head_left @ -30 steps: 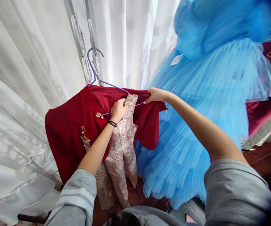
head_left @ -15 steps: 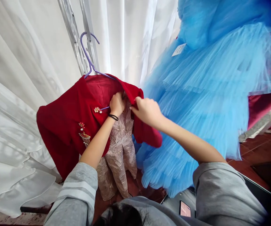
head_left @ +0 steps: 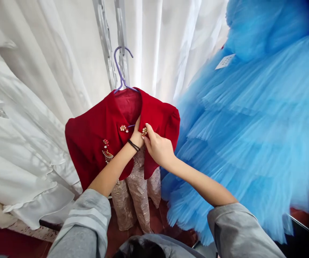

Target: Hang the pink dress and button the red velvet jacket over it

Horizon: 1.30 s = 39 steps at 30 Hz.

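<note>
Red jacket [head_left: 90, 132] pinched at a jewelled ornament [head_left: 144, 131] on its front edge by the right hand [head_left: 158, 147]; the left hand [head_left: 137, 137] reaches inside, fingers and grip hidden. The jacket sits on a purple hanger [head_left: 119, 70] over a pale patterned garment [head_left: 141, 193], beside a blue dress [head_left: 251, 136].

The left hand's [head_left: 136, 139] fingertips are hidden inside the red jacket [head_left: 90, 130]. The jacket also covers most of the purple hanger [head_left: 119, 68] and much of the pink brocade outfit's [head_left: 138, 190] top. The picture's top edge cuts off the blue tulle dress [head_left: 246, 125]; its white tag [head_left: 225, 61] has marks too small to read.
</note>
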Each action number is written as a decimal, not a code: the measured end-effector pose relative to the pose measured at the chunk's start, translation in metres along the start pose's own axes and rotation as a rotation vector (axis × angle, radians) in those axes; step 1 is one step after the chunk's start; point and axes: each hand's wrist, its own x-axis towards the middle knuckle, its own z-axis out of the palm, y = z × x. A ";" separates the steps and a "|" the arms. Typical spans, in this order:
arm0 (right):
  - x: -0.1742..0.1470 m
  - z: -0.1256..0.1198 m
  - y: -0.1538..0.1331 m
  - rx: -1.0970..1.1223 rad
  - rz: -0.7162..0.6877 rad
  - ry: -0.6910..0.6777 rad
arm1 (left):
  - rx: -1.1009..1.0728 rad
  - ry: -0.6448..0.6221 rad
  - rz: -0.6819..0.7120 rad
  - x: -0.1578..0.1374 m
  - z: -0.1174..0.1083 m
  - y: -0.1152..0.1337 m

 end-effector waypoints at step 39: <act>0.047 0.040 -0.013 1.443 -0.136 0.144 | -0.018 0.497 0.491 -0.028 -0.060 -0.034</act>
